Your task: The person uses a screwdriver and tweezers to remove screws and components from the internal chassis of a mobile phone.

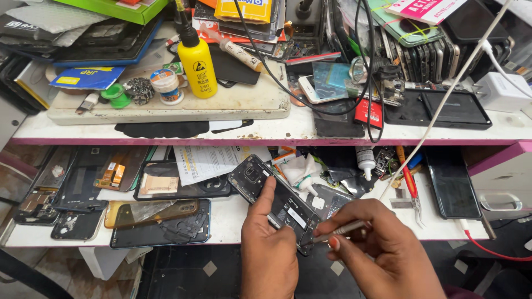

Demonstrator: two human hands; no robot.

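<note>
My left hand [268,249] grips an opened black phone [250,176] from below, its back cover off and its insides facing up, tilted over the lower shelf's front edge. The thumb lies along the phone's middle. My right hand [382,249] pinches a thin metal tool [339,230], a small screwdriver or tweezers, whose tip touches the phone's lower end near my left hand.
The lower shelf [233,218] holds several dismantled phones, back covers, a paper sheet and red-handled pliers [409,180]. The upper shelf [266,130] carries a yellow squeeze bottle [197,66], small jars, tubes, stacked phones and black cables. A white cable [443,105] runs diagonally.
</note>
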